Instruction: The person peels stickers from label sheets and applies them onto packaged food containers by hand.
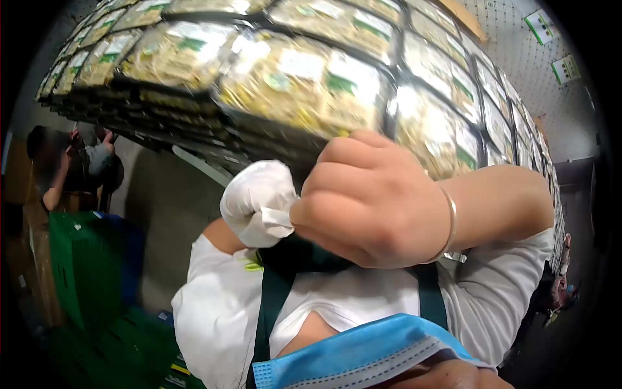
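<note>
My left hand [258, 202] wears a white glove and is curled closed in front of my chest; whether anything is inside it is hidden. A flap of white fabric [277, 221] sticks out between both hands. My right hand [369, 201], bare with a bracelet [451, 223] at the wrist, is closed and pinches the end of that flap. Just beyond my hands are stacked black trays of packaged yellowish food [291, 84] under clear film, with white and green labels.
Green crates [87, 272] stand at the left, with a blue one [133, 253] behind. A person [78, 162] is at the far left, another person [562, 292] at the far right. Green-and-white signs [543, 27] are at the upper right.
</note>
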Tool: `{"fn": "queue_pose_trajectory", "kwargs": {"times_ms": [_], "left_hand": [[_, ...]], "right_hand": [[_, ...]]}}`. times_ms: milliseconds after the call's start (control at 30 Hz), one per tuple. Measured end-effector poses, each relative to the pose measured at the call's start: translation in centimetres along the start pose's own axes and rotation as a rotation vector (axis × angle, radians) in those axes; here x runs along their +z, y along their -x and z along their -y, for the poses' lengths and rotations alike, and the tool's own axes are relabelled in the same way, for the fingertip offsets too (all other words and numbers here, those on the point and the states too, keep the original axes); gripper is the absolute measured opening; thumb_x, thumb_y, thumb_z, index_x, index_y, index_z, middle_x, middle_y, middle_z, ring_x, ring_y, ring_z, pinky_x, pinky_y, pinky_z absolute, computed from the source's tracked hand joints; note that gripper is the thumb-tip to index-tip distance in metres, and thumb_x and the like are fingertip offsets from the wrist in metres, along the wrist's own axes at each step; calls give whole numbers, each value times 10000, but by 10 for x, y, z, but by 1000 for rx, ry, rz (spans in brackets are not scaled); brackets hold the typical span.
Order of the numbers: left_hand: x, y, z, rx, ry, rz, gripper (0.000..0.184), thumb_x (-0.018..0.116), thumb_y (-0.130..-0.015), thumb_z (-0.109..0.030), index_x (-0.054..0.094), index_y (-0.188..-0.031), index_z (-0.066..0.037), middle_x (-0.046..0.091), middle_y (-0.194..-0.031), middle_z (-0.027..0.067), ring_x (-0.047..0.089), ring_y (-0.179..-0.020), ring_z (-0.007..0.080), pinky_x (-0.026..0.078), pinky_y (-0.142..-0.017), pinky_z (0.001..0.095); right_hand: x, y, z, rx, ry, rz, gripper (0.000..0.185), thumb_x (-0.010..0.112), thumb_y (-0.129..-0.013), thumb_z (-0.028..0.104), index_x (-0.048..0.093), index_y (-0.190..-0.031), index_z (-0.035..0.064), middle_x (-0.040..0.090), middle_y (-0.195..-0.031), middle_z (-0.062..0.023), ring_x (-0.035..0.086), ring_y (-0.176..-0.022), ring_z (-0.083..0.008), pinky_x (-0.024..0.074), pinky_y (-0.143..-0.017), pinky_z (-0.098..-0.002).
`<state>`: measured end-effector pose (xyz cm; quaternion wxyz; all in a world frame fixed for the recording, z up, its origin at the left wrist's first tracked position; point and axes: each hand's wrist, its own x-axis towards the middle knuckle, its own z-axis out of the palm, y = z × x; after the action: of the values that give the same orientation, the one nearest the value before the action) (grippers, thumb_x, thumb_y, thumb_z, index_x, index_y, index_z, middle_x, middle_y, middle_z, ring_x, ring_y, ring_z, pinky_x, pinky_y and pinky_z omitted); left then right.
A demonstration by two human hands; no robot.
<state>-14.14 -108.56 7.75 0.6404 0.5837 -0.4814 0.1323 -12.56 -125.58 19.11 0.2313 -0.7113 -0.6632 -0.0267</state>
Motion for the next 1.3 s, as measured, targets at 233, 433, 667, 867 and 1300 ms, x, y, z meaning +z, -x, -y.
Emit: {"fn": "queue_pose_trajectory", "kwargs": {"times_ms": [233, 433, 667, 867, 1300], "left_hand": [[146, -8, -20, -345, 244, -564, 168, 501, -803, 6, 469, -968, -3, 553, -771, 92, 478, -525, 53, 357, -444, 154], [170, -1, -30, -394, 43, -513, 122, 475, -800, 25, 417, -891, -33, 519, -854, 101, 534, -685, 127, 443, -605, 231], [170, -6, -48, -547, 348, -641, 130, 477, -809, 19, 524, -930, 25, 585, -894, 128, 574, -760, 131, 474, -656, 230], [165, 5, -30, -287, 390, -638, 64, 552, -761, 1, 510, -809, -4, 586, -868, 112, 553, -662, 90, 462, -556, 212], [115, -4, -13, -314, -57, -351, 94, 446, -816, 12, 450, -909, 25, 545, -981, 178, 570, -835, 192, 471, -712, 284]], "right_hand": [[-92, 108, -42, 557, 15, -197, 213, 544, -792, 214, 540, -841, 7, 543, -712, -42, 507, -630, -92, 440, -589, -204], [-43, 121, -66, 700, 358, -78, 310, 518, -788, 365, 546, -767, 57, 529, -583, -57, 512, -536, -152, 401, -479, -271], [-68, 129, -60, 930, 630, 117, 396, 362, -837, 410, 513, -755, 53, 511, -548, -52, 504, -505, -166, 412, -497, -304], [-21, 114, 31, 213, -183, -146, 161, 615, -701, 126, 541, -814, 38, 544, -682, -78, 520, -683, -195, 435, -627, -283], [-82, 105, -180, 904, 675, 57, 404, 444, -795, 401, 541, -898, 23, 591, -820, -168, 568, -755, -287, 442, -679, -363]]}}
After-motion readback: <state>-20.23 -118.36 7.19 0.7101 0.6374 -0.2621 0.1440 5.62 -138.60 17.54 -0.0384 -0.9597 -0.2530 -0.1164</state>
